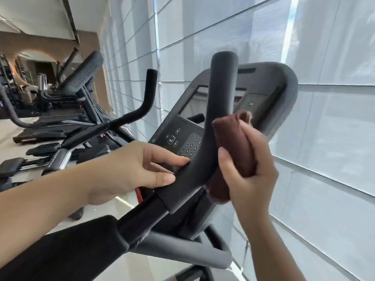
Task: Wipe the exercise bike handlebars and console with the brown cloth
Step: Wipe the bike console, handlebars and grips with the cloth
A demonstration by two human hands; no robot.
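The right hand [247, 175] grips the rolled brown cloth [235, 147] against the handlebar [219, 110] between both hands; the left hand [138, 169] rests straight fingers on it. Beyond them, the console [284, 82] shows "24" and a number keypad [190, 147].

Bright daylight through the window blinds [233, 37]; wide-angle bending at edges, slight softness.

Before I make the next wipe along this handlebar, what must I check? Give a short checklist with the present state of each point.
1. Right hand grips the brown cloth: ok.
2. Cloth lies against the handlebar: ok.
3. Left hand rests its fingertips on the bar: ok.
4. Upper part of the bar is free of obstacles: ok.
5. Console already wiped: cannot tell.
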